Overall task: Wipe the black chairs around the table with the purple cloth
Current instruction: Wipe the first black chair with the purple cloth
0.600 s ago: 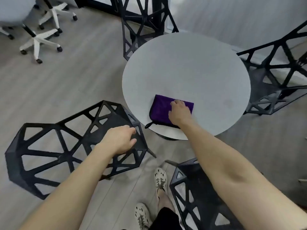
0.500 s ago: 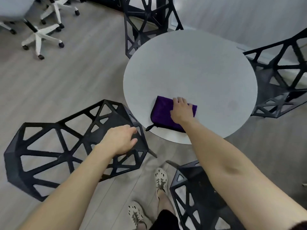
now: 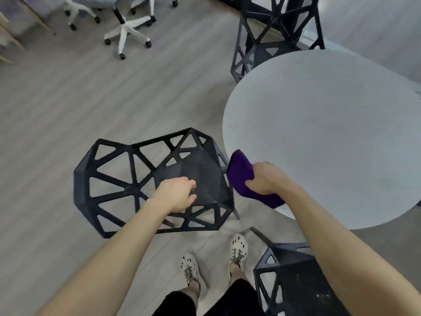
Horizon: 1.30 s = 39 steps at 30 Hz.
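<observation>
A black lattice chair [image 3: 127,179] stands left of the round grey table [image 3: 330,133]. My left hand [image 3: 176,195] rests on its dark seat with the fingers curled over the surface. My right hand [image 3: 265,179] grips the purple cloth [image 3: 239,173], which hangs bunched over the table's near left edge, right beside the chair's seat. A second black chair [image 3: 293,279] stands at the bottom right, partly hidden by my right forearm. A third black chair [image 3: 262,39] stands behind the table.
White office chair bases on castors [image 3: 126,33] stand at the top left on the grey wood floor. My two feet in speckled shoes [image 3: 214,261] are between the near chairs. A pale wall runs along the top right.
My right hand has gathered the cloth off the tabletop and pulled it to the table's left edge. The view has swung left. My left hand stays on the chair seat.
</observation>
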{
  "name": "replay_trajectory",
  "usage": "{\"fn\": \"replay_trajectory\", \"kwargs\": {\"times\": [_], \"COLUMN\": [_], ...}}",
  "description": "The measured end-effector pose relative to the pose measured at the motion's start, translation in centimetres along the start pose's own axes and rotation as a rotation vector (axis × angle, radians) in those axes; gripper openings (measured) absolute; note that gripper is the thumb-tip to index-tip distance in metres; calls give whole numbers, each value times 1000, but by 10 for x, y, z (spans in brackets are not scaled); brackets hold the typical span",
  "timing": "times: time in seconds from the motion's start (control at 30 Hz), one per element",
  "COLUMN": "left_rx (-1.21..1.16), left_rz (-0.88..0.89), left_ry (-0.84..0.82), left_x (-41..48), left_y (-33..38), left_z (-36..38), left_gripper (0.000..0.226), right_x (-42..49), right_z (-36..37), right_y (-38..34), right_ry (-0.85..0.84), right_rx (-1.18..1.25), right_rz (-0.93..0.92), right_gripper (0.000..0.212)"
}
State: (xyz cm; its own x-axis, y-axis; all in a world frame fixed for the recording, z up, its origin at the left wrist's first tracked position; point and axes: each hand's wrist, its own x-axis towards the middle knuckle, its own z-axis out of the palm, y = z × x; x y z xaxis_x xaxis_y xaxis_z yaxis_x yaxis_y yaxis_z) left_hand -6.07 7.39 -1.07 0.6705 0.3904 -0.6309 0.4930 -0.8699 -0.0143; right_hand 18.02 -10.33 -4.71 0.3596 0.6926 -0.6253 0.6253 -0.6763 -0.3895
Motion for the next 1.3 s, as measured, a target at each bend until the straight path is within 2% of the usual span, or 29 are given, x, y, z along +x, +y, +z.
{"fn": "replay_trajectory", "kwargs": {"times": [0.1, 0.17, 0.2, 0.3, 0.4, 0.5, 0.57, 0.67, 0.73, 0.87, 0.97, 1.03, 1.17, 1.23, 1.3], "left_rx": [-70, -120, -149, -225, -296, -393, -481, -730, -918, -1154, -1347, -1382, -1356, -1363, -1416], "left_rz": [-60, -120, -156, -230, -310, -414, -538, -737, -784, -817, -838, -820, -661, -607, -557], "left_ry": [14, 32, 34, 43, 95, 209, 352, 586, 639, 611, 674, 658, 610, 604, 605], "left_x": [-20, -35, -43, -65, -85, -96, -98, -92, -81, -55, -34, -21, 2, 7, 9], "left_y": [-35, -62, -75, -124, -173, -223, -257, -298, -321, -352, -362, -368, -370, -366, -363], "left_z": [16, 26, 31, 50, 71, 93, 107, 123, 132, 153, 152, 148, 149, 146, 146], "left_gripper": [42, 39, 37, 35, 33, 24, 21, 27, 28, 36, 37, 44, 43, 40, 36], "right_x": [10, 18, 21, 34, 44, 54, 62, 74, 88, 121, 151, 174, 234, 258, 271], "right_z": [18, 33, 40, 67, 91, 116, 133, 157, 170, 187, 187, 184, 180, 182, 197], "right_y": [-47, -82, -99, -148, -192, -229, -251, -282, -302, -347, -383, -406, -444, -461, -478], "right_ry": [6, -12, -37, -120, -140, -146, -125, -72, -35, -11, -6, 13, 94, 123, 106], "right_rx": [230, 446, 561, 789, 918, 978, 999, 1035, 1057, 1092, 1090, 1096, 1055, 1041, 1002], "right_rz": [-65, -67, -50, 38, 89, 127, 154, 206, 232, 231, 175, 128, -24, -103, -136], "right_gripper": [8, 32, 36, 11, 22, 34, 39, 41, 40, 26, 41, 43, 32, 38, 59]}}
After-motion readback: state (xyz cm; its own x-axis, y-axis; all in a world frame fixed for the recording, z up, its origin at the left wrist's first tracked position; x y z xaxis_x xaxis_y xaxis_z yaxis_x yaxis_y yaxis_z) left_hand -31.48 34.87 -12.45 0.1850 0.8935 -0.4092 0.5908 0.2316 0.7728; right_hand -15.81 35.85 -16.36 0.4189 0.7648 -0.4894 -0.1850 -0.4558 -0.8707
